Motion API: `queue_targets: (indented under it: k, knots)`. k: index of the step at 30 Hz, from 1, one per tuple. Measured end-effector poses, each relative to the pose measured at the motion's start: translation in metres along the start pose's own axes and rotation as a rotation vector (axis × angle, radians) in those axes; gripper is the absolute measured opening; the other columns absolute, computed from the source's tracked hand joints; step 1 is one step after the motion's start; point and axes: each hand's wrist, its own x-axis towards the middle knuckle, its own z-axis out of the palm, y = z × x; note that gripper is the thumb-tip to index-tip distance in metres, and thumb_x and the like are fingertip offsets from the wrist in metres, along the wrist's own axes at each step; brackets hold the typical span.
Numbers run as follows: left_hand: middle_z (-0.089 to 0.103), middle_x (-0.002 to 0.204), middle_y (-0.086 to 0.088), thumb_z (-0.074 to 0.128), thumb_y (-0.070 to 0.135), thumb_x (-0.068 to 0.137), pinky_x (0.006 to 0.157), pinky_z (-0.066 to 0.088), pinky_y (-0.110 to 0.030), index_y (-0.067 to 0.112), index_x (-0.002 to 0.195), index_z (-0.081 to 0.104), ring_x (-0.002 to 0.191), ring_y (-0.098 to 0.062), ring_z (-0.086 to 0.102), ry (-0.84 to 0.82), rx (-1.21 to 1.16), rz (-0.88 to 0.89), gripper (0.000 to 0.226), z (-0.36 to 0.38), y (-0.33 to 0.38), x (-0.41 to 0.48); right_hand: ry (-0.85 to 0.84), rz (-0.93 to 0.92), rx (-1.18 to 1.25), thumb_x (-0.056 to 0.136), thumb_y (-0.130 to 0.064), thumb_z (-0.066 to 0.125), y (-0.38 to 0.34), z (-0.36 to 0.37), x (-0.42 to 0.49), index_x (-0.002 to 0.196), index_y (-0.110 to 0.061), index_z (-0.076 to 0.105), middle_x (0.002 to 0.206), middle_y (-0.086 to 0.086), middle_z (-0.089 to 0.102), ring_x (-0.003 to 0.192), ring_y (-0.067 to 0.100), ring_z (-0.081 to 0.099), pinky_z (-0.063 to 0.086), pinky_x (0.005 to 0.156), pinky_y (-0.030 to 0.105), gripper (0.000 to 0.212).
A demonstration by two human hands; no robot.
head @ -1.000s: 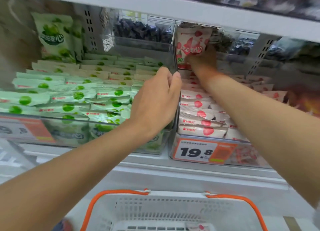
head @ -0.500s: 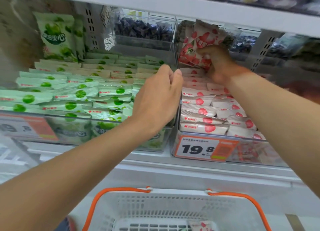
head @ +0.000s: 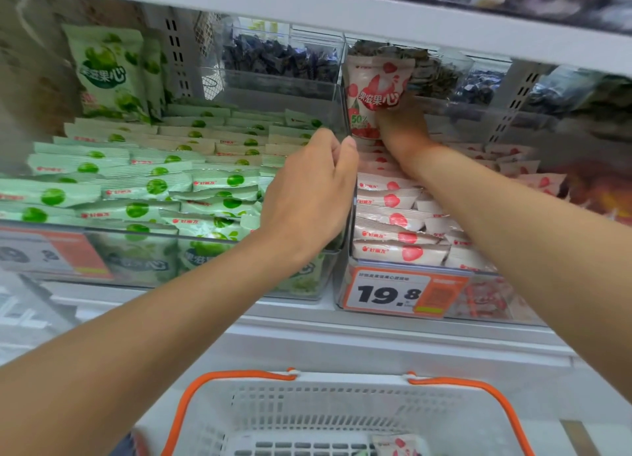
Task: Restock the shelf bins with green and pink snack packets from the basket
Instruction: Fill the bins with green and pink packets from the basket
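Note:
Two clear bins sit side by side on the shelf. The left bin [head: 212,236] is full of green snack packets [head: 150,185]. The right bin [head: 478,271] holds rows of pink snack packets [head: 393,218]. My right hand [head: 402,127] reaches to the back of the right bin and grips a large pink display bag [head: 374,89], held upright. My left hand [head: 313,195] rests on the clear wall between the two bins, fingers curled over its top edge. The white basket [head: 307,407] with orange handles stands below; one pink packet [head: 398,443] lies in it.
A large green display bag [head: 106,72] stands at the back of the left bin. Bins of dark snacks [head: 280,58] sit behind. The upper shelf edge [head: 342,14] hangs just above. A price tag reading 19.8 [head: 390,293] fronts the right bin.
My right hand lifted the pink display bag and tilted it, then set it upright again at the back of the right bin. The left hand has stayed on the divider.

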Motion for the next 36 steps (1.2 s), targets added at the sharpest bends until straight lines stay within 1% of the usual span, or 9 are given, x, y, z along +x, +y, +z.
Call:
queue_targets:
  k: [5,8,13,17,20,25,28,31,36]
  knots:
    - [0.053,0.069,0.000,0.031,0.042,0.103,0.069,0.046,-0.044,0.016,0.082,0.048,0.070,-0.026,0.053,0.008,0.013,0.003,0.037,0.000,0.001,0.000,0.087,0.030,0.043,0.088,-0.012,0.056,0.002,-0.004,-0.003,0.110,-0.017,0.060,0.096,-0.006,0.063,0.085,0.006,0.060,0.047,0.069,0.010,0.023]
    - [0.054,0.072,0.000,0.031,0.042,0.103,0.069,0.047,-0.044,0.015,0.084,0.049,0.072,-0.025,0.054,0.011,0.020,0.005,0.037,0.000,0.000,0.000,0.014,-0.012,-0.091,0.088,-0.009,0.052,0.004,0.000,-0.002,0.104,-0.007,0.066,0.092,-0.001,0.064,0.081,0.012,0.059,0.043,0.062,0.008,0.022]
    - [0.053,0.072,0.001,0.030,0.042,0.104,0.069,0.047,-0.043,0.016,0.084,0.048,0.071,-0.024,0.054,0.003,0.026,0.015,0.037,0.000,-0.001,0.000,-0.052,0.038,-0.216,0.085,-0.023,0.050,-0.003,0.002,-0.002,0.102,-0.017,0.063,0.109,0.007,0.067,0.101,0.026,0.061,0.049,0.092,0.035,0.022]
    - [0.055,0.069,0.000,0.031,0.043,0.103,0.066,0.046,-0.043,0.015,0.087,0.049,0.068,-0.025,0.055,0.015,0.059,0.019,0.037,0.000,-0.001,0.000,0.043,0.148,-0.285,0.067,-0.050,0.049,-0.008,-0.007,-0.007,0.139,-0.010,0.044,0.136,0.010,0.055,0.124,0.031,0.052,0.047,0.101,0.043,0.082]
    - [0.057,0.070,0.000,0.035,0.042,0.102,0.062,0.046,-0.041,0.017,0.089,0.048,0.068,-0.025,0.057,0.080,0.116,0.045,0.031,-0.003,0.002,-0.003,0.040,0.096,-0.462,0.088,-0.040,0.056,-0.013,-0.025,-0.030,0.141,-0.013,0.041,0.139,0.012,0.049,0.125,0.030,0.049,0.046,0.097,0.035,0.062]
    - [0.058,0.072,0.003,0.044,0.030,0.098,0.060,0.047,-0.040,0.019,0.087,0.048,0.066,-0.024,0.055,0.158,0.221,0.158,0.015,-0.009,0.028,-0.041,-0.035,-0.174,-0.528,0.085,-0.018,0.058,-0.021,-0.070,-0.113,0.092,-0.016,0.060,0.090,0.000,0.058,0.084,0.020,0.057,0.039,0.064,0.027,0.007]
    - [0.057,0.071,0.003,0.047,0.030,0.095,0.059,0.042,-0.036,0.021,0.085,0.048,0.067,-0.024,0.055,0.025,0.252,0.166,0.013,-0.008,0.041,-0.088,-0.026,-0.303,-0.562,0.080,-0.015,0.056,-0.023,-0.098,-0.171,0.087,-0.016,0.061,0.084,-0.005,0.052,0.082,0.020,0.053,0.042,0.068,0.033,0.008]
    - [0.063,0.082,0.002,0.053,0.032,0.091,0.065,0.042,-0.033,0.022,0.086,0.053,0.079,-0.025,0.058,-0.236,0.348,-0.027,0.011,0.005,0.033,-0.133,-0.049,-0.304,-0.502,0.079,-0.013,0.056,-0.006,-0.115,-0.231,0.082,-0.018,0.055,0.078,-0.005,0.051,0.075,0.020,0.051,0.040,0.063,0.035,0.006]
    - [0.068,0.099,-0.011,0.057,0.024,0.088,0.080,0.051,-0.035,0.011,0.079,0.062,0.097,-0.030,0.064,-0.736,0.456,-0.342,0.017,0.020,-0.026,-0.190,-0.448,0.022,-0.589,0.085,-0.012,0.054,0.081,-0.113,-0.330,0.090,-0.014,0.060,0.087,0.002,0.062,0.084,0.025,0.059,0.045,0.070,0.033,0.008]
